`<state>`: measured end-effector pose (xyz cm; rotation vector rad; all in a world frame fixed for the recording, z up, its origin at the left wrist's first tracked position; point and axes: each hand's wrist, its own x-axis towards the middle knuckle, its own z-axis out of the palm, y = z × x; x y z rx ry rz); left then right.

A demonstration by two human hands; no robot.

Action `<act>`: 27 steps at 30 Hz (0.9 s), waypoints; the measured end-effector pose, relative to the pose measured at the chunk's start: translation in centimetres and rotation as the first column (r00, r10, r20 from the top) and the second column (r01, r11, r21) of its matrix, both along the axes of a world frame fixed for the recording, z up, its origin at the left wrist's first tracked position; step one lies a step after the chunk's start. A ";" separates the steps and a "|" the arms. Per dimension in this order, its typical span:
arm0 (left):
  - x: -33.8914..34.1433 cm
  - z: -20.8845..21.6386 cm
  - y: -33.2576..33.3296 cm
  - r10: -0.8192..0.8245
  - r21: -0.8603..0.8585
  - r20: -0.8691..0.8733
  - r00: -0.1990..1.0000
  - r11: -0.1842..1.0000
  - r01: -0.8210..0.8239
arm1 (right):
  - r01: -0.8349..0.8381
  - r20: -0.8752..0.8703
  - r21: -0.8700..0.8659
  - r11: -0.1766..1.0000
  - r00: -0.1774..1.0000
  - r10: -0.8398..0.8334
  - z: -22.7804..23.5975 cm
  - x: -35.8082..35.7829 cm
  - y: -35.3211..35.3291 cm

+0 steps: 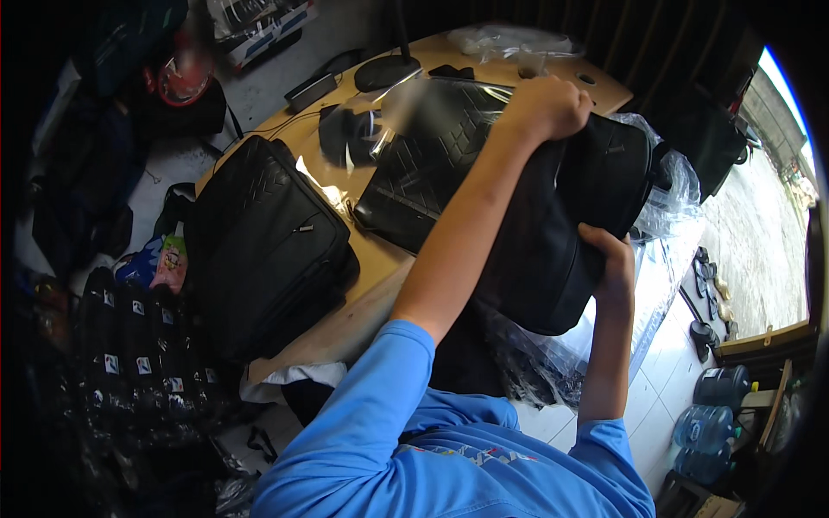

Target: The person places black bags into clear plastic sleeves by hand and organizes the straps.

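I hold a black bag (540, 250) up in front of me, over the right side of the table. My left hand (553, 108) is closed in a fist at its top edge; the fingertips are turned away from view. Lower down, my right hand (611, 259) grips the bag's right side with the thumb on the outside and the fingers hidden behind it. Left of the held bag, a black bag with an embossed pattern (432, 160) lies on the table under clear plastic. A second black bag (268, 250) with a zipped pocket rests at the table's left edge.
The wooden table (380, 289) carries a dark round-based stand (386, 73) and a small black box (311, 91) at the back. Plastic-wrapped goods (665, 276) stand to the right. Several black packs (138, 363) are piled at left, and water jugs (704, 429) stand at lower right.
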<state>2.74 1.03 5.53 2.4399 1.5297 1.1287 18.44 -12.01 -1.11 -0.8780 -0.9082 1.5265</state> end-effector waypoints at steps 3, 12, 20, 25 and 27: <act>1.5 0.5 -0.6 -0.059 0.040 -0.050 0.997 0.997 0.061 | -0.010 -0.014 0.031 0.999 1.000 0.011 -0.5 -0.9 -0.1; 6.7 0.1 -2.3 -0.093 -0.043 0.043 0.995 0.995 0.095 | -0.094 0.052 -0.036 0.995 0.994 0.096 -1.1 -2.4 -0.2; 6.4 -1.4 -2.5 -0.149 0.137 0.082 0.985 0.981 0.137 | -0.225 0.038 0.113 0.968 0.974 0.222 -2.9 -3.4 0.1; 1.9 -1.7 -8.3 0.153 0.061 0.108 0.982 0.985 -0.160 | -0.189 -0.100 0.092 0.978 0.975 0.198 -4.1 -4.7 0.3; 0.7 -2.6 -10.2 0.192 -0.165 0.017 0.981 0.969 -0.187 | -0.156 -0.186 0.094 0.983 0.967 0.171 -4.0 -5.3 0.4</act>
